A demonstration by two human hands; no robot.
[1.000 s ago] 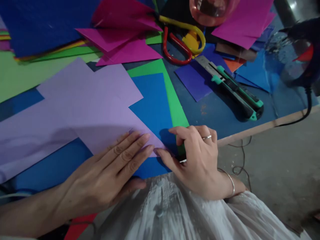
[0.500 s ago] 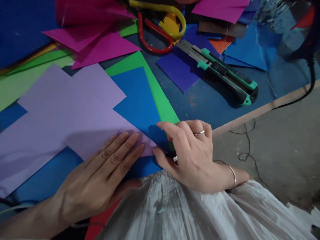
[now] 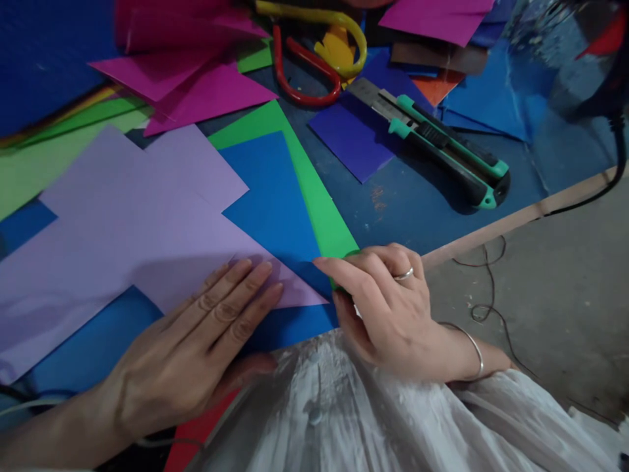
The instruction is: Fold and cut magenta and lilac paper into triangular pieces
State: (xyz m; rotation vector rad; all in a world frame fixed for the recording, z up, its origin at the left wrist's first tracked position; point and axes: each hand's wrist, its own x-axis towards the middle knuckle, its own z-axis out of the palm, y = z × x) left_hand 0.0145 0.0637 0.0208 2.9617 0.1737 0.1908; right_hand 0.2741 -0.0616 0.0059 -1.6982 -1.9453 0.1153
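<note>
A light purple paper cutout [image 3: 128,216] with square notches and a pointed right end lies on a blue paper sheet [image 3: 275,190]. Under the blue sheet, a green paper sheet [image 3: 322,216] shows along its right side. My left hand [image 3: 196,347] rests flat on the purple cutout near that pointed end, fingers stretched out side by side. By the right corner of the blue and green sheets is my right hand [image 3: 383,301], its fingers bent, with thumb and forefinger apart and nothing visible between them. A silver ring and a bracelet are on it.
A box cutter [image 3: 437,144] with its blade out lies on the blue table [image 3: 383,223]. Scissors with red and yellow handles [image 3: 309,85], magenta papers [image 3: 201,98] and a violet paper [image 3: 351,147] are behind. A black cable [image 3: 616,151] hangs over the table edge at right.
My right hand has moved right, off the pointed tip of the purple cutout, which now shows whole. My left hand stays in place.
</note>
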